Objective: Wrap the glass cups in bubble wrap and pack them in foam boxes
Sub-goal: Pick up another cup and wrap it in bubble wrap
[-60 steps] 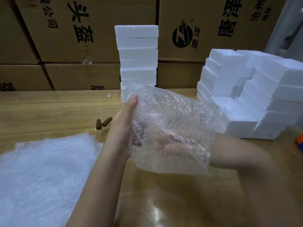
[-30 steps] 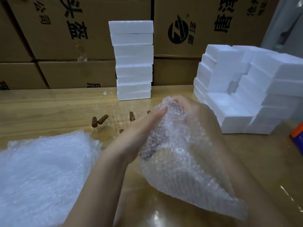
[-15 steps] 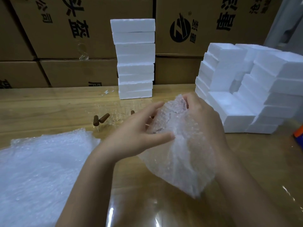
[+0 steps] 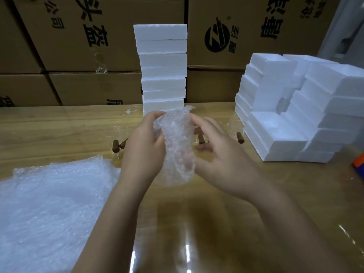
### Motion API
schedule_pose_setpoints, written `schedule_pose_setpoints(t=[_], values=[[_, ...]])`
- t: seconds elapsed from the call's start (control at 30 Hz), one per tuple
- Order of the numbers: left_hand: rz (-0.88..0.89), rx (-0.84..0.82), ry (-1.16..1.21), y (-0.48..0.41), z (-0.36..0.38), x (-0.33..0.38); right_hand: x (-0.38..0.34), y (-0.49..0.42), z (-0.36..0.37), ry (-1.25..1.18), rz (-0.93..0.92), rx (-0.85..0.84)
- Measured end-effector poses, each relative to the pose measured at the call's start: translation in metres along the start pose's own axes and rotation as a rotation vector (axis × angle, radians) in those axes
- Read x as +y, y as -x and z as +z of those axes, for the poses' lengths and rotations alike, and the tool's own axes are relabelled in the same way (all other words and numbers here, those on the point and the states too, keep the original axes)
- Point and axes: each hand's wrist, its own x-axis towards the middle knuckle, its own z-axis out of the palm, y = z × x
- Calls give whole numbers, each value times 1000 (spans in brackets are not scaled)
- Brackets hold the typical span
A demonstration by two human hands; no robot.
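A bundle of bubble wrap (image 4: 177,146) rolled into an upright tube is held above the wooden table (image 4: 59,131); whatever is inside is hidden by the wrap. My left hand (image 4: 141,148) grips its left side, fingers curled over the top edge. My right hand (image 4: 214,154) holds the right side with its thumb on the wrap and its fingers spread behind. Clear glass cups with brown wooden handles (image 4: 238,133) stand on the table behind my hands, hard to make out. White foam boxes form a tall stack (image 4: 161,69) at the back and a stepped pile (image 4: 291,107) on the right.
A loose heap of bubble wrap sheets (image 4: 51,209) covers the table's left front. Brown handles (image 4: 118,145) lie left of my hands. Printed cardboard cartons (image 4: 78,46) wall off the back. An orange and blue object (image 4: 359,162) shows at the right edge.
The wide, loose sheet has been rolled tight into a narrow upright tube. My right hand has come round from behind the sheet to its right side; the hanging flap is gone.
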Motion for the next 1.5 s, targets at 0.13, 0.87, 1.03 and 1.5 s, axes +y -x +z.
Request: schedule_pose_setpoints(t=[0.13,0.87,1.03,1.5], values=[[-72,-62,33,0,1,5,0,0,4,106,34,-15],[143,-550,80,10,-14,12,5,1,2,222,193,366],[153,-366,66,7,-15,10,-2,-1,6,157,108,287],[192,-60,-323,12,11,15,-6,2,13,119,179,291]])
